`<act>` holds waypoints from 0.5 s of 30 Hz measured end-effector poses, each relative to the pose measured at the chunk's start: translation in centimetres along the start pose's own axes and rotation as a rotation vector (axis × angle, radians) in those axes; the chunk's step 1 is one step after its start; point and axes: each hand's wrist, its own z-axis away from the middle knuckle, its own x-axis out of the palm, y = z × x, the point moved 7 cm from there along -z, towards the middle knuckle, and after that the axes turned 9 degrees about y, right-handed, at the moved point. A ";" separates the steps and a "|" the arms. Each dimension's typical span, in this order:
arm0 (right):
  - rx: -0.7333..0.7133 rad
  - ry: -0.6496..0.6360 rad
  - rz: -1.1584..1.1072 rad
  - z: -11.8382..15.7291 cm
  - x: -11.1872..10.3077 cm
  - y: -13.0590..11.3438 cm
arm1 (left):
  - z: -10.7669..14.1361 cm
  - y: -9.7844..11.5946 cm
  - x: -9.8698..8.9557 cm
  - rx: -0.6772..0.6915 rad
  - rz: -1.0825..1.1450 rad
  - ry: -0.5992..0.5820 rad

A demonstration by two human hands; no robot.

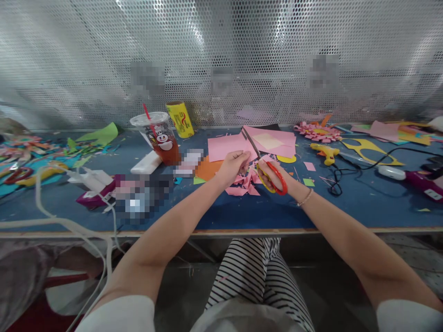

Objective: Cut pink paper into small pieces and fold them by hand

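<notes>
The scissors [254, 146] have one red loop and one yellow loop, and dark, narrow blades. They are held in the right hand [268, 173], with the tips pointing forward and a little to the left. Whether the blades are closed, I cannot tell. Behind them, pink paper [221, 148] lies flat, with straight edges. Below the two hands there is a loose heap of pink paper pieces [238, 190], narrow, bent and lying in different directions, partly hidden by the fingers.
</notes>
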 end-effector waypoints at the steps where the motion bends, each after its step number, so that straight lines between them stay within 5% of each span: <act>1: -0.009 0.003 -0.001 0.0 0.0 0.0 | 0.0 0.0 0.1 -0.001 -0.008 -0.008; 15: -0.072 0.099 0.164 -0.6 -1.0 0.1 | 0.2 -0.2 0.3 -0.031 0.025 -0.039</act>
